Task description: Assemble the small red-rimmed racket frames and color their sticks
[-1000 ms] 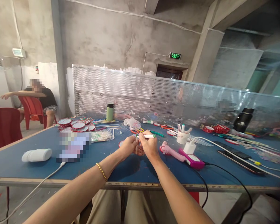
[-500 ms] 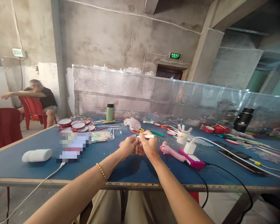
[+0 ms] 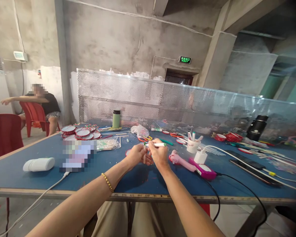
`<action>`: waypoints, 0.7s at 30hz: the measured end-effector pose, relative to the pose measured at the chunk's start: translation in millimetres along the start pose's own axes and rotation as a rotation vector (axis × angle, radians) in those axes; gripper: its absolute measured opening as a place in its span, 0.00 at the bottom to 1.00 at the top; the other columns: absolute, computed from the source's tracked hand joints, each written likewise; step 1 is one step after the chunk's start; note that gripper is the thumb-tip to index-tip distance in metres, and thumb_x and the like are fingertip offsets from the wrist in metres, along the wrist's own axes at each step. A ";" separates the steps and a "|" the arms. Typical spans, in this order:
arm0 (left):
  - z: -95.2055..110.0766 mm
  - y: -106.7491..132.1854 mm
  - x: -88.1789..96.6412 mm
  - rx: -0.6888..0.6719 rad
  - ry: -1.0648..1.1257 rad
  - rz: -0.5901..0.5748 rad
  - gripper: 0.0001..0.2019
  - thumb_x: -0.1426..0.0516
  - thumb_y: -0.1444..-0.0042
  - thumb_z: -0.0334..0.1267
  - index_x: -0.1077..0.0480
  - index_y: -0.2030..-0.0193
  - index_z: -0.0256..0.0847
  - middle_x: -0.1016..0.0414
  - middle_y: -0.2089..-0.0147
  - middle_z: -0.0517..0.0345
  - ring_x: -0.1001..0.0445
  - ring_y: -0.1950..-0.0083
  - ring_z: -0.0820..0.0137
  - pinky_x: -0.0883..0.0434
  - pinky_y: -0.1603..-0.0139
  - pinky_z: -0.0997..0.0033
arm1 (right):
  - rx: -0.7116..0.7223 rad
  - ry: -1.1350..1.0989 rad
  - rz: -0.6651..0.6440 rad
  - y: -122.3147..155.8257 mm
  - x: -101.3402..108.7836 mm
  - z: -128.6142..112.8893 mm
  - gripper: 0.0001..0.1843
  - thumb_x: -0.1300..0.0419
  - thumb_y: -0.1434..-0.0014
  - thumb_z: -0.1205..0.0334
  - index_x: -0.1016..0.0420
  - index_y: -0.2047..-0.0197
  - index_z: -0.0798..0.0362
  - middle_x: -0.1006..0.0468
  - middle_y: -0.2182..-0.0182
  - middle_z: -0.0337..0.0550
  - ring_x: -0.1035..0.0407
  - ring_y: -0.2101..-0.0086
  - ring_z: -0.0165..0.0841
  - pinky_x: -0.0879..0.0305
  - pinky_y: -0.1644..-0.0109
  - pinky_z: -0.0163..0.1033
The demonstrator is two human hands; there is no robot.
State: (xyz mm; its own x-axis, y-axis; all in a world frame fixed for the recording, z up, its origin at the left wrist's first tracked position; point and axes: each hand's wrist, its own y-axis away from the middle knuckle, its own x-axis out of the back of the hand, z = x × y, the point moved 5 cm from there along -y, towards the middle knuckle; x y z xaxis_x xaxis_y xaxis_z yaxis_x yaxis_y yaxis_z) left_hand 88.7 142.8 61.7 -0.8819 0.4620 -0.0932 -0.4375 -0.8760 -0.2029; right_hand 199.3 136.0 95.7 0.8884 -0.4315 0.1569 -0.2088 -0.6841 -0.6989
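Observation:
My left hand (image 3: pixel 135 155) pinches a flat pale wooden craft stick (image 3: pixel 144 157), held upright above the blue table. Green shows at the stick's upper end. In my right hand (image 3: pixel 159 152) is a white marker pen (image 3: pixel 156 144) with a green end, lying nearly level and pointing left at the top of the stick. Whether its tip touches the wood is too small to tell. Partly behind my left hand lies a red-rimmed disc (image 3: pixel 127 152).
Left of my hands are a phone (image 3: pixel 79 156), a white bottle (image 3: pixel 38 164) and red-rimmed discs (image 3: pixel 83 132). To the right are a cup of markers (image 3: pixel 192 145), a pink-purple corded device (image 3: pixel 205 170) and a dark phone (image 3: pixel 255 171). A person (image 3: pixel 45 102) sits far left.
My right hand and the marker have shifted very slightly right. More green now shows at the stick's top. My left hand stays in place.

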 end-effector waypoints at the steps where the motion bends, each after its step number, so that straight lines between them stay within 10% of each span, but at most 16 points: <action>1: -0.2 0.0 0.1 0.000 0.001 0.000 0.10 0.44 0.41 0.42 0.38 0.67 0.39 0.22 0.76 0.55 0.20 0.73 0.64 0.22 0.66 0.61 | -0.008 -0.001 0.006 0.0 0.5 0.0 0.12 0.43 0.45 0.53 0.33 0.75 0.51 0.29 0.83 0.36 0.35 0.83 0.29 0.41 0.79 0.32; 21: -2.1 -0.1 0.3 -0.002 -0.003 -0.010 0.14 0.41 0.43 0.47 0.39 0.66 0.39 0.22 0.75 0.53 0.19 0.72 0.62 0.22 0.65 0.60 | -0.004 0.042 -0.013 -0.5 1.5 -1.4 0.12 0.44 0.46 0.53 0.33 0.75 0.51 0.29 0.84 0.36 0.34 0.82 0.30 0.41 0.79 0.33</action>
State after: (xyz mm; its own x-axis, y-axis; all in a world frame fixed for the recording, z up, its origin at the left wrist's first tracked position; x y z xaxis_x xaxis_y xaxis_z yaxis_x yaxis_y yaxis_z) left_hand 88.8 143.4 59.6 -0.8780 0.4703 -0.0887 -0.4458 -0.8711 -0.2059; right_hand 200.1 134.9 97.2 0.8733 -0.4465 0.1950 -0.1990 -0.6921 -0.6939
